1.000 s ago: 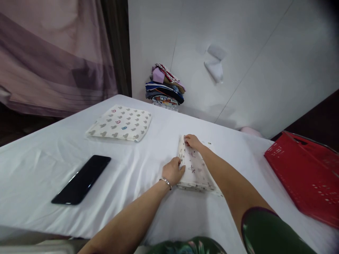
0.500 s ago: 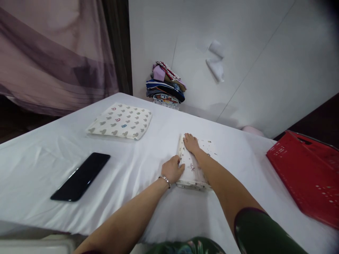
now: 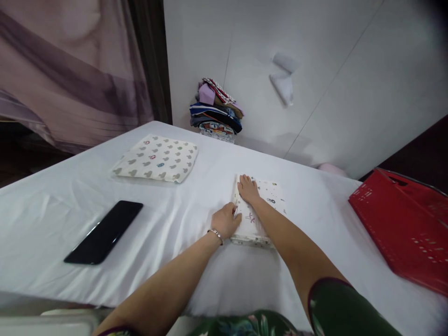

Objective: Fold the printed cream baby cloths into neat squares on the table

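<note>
A folded white cloth (image 3: 259,224) with small printed figures lies in a thick, neat rectangle on the white-covered surface. My left hand (image 3: 226,220), with a bracelet at the wrist, is at the cloth's left edge; its thumb lies near the top and its fingers curl at the side, partly hidden. Flat on the upper left part of the cloth rests my right hand (image 3: 248,188), fingers stretched out. Farther back on the left is a second folded cloth (image 3: 157,158), cream with grey mushroom-like prints, touched by neither hand.
A black phone (image 3: 104,232) lies at the left on the white sheet (image 3: 168,212). To the right stands a red perforated plastic basket (image 3: 399,228). Beyond the far edge, a stack of folded clothes (image 3: 215,112) is by the pale wall, with a pinkish curtain (image 3: 77,70) at left.
The view has shifted slightly. My right hand and forearm have moved a little left over the cloth, uncovering more of its print. My left hand stays at the same edge.
</note>
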The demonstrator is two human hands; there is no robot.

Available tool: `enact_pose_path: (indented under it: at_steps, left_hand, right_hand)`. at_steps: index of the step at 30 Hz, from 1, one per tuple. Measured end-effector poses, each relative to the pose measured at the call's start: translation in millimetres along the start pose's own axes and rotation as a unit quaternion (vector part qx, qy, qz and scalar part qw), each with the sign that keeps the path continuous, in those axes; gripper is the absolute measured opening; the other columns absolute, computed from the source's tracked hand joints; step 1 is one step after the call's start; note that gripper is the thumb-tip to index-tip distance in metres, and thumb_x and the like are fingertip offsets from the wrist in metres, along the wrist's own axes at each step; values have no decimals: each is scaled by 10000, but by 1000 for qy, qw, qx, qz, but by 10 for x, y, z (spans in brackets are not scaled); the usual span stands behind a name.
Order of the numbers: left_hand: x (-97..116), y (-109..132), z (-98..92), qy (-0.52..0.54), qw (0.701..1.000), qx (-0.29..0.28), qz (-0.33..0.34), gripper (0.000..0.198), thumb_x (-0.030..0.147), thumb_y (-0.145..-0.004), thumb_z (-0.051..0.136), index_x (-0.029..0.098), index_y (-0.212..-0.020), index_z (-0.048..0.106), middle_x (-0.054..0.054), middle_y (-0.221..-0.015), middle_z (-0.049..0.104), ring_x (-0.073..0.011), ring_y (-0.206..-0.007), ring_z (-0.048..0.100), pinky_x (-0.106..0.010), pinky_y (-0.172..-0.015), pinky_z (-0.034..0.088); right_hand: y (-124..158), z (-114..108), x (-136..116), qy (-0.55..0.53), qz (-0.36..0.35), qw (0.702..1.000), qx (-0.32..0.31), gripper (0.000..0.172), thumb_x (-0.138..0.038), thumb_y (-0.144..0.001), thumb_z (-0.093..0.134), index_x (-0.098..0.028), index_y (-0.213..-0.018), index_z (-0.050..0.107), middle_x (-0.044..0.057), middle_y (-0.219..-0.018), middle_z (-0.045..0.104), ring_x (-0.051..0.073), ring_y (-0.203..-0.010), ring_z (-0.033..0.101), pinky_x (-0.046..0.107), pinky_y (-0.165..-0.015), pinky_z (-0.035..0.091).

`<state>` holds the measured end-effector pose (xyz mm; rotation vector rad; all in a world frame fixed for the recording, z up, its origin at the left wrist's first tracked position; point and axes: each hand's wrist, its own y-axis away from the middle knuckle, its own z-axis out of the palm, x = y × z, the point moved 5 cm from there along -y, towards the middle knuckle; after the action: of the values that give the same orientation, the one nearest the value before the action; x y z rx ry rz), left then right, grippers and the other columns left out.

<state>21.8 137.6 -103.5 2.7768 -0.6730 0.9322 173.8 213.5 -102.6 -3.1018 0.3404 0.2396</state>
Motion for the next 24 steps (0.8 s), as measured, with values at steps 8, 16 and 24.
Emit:
enact_pose_path:
  at_steps: [8, 16, 24]
  left_hand:
    - [-1, 6, 0, 1, 1000, 3, 1, 147, 359, -812, 492, 225, -872, 506, -9, -860, 635, -158, -772, 598, -269, -641, 362]
    - [-5, -21, -12, -3, 1000, 12, 7, 132, 352, -800, 496, 222, -827, 493, -1, -809, 632, -155, -737, 589, -264, -608, 339]
    - [-13, -34, -17, -7, 1000, 0, 8, 165, 381, -819, 465, 219, -832, 494, -6, -788, 636, -157, -736, 594, -259, -588, 327]
  right_hand:
    - [358, -62, -30, -26, 5, 1000, 0, 513, -354, -926, 220, -165, -1399, 277, 95, -1501, 215, 228, -1376, 164, 490, -1070, 170]
    - [476, -6, -166, -12, -12, 1000, 17, 497, -342, -936, 222, -172, -1398, 291, 80, -1493, 244, 219, -1370, 173, 475, -1081, 139]
    - [888, -93, -57, -45, -57, 997, -18, 523, -395, -938, 222, -194, -1421, 248, 83, -1507, 202, 216, -1386, 152, 473, -1081, 145]
